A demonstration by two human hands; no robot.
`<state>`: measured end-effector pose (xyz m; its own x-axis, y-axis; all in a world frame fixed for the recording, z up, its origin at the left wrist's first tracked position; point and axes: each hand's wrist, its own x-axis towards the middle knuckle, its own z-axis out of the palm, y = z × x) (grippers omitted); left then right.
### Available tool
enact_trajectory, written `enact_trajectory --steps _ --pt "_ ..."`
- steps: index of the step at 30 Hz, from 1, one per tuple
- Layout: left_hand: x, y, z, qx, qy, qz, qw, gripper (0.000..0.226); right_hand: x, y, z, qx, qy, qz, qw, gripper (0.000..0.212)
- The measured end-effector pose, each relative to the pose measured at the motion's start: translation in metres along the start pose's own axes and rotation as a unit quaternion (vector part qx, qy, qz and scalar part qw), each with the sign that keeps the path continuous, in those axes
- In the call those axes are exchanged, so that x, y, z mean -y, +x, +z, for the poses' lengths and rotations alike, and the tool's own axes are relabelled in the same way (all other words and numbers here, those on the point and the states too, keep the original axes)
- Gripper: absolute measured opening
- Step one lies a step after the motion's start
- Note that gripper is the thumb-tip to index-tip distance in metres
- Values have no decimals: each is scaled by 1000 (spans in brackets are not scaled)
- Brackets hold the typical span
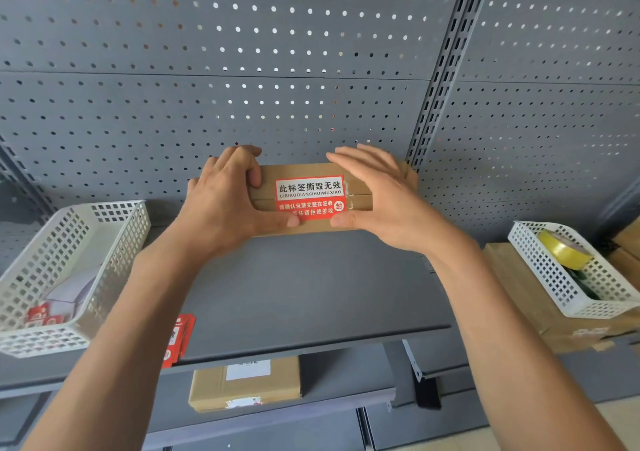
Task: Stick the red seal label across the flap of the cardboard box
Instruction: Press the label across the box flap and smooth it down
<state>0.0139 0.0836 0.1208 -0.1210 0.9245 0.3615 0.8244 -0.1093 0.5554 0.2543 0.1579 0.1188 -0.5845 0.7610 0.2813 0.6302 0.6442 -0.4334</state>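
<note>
A small brown cardboard box [358, 198] stands on the grey shelf [311, 295], up against the pegboard back wall. A red seal label [309, 197] with white and black Chinese print lies across the box's flap seam, facing me. My left hand [225, 201] grips the box's left end, fingers curled over the top and thumb pressing the label's lower left corner. At the right end, my right hand [377, 194] rests with fingers spread flat over the top and its thumb on the label's lower right corner.
A white perforated basket [69, 263] with red label sheets sits at the left. More red labels [178, 340] lie at the shelf's front edge. At the right, a white basket [571, 277] holding yellow tape [562, 248] rests on a cardboard box [519, 295]. Another box [246, 381] lies on the lower shelf.
</note>
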Motion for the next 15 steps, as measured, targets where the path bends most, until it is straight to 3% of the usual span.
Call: enact_trajectory --steps 5,11,15 --pt "1 0 -3 29 1 4 1000 73 5 -1 -8 34 21 13 999 96" --pt "-3 -3 14 -69 48 -4 996 84 14 2 12 -47 -138 35 989 91" --pt "-1 -1 14 -59 26 -2 998 83 12 1 9 -41 -113 27 992 91"
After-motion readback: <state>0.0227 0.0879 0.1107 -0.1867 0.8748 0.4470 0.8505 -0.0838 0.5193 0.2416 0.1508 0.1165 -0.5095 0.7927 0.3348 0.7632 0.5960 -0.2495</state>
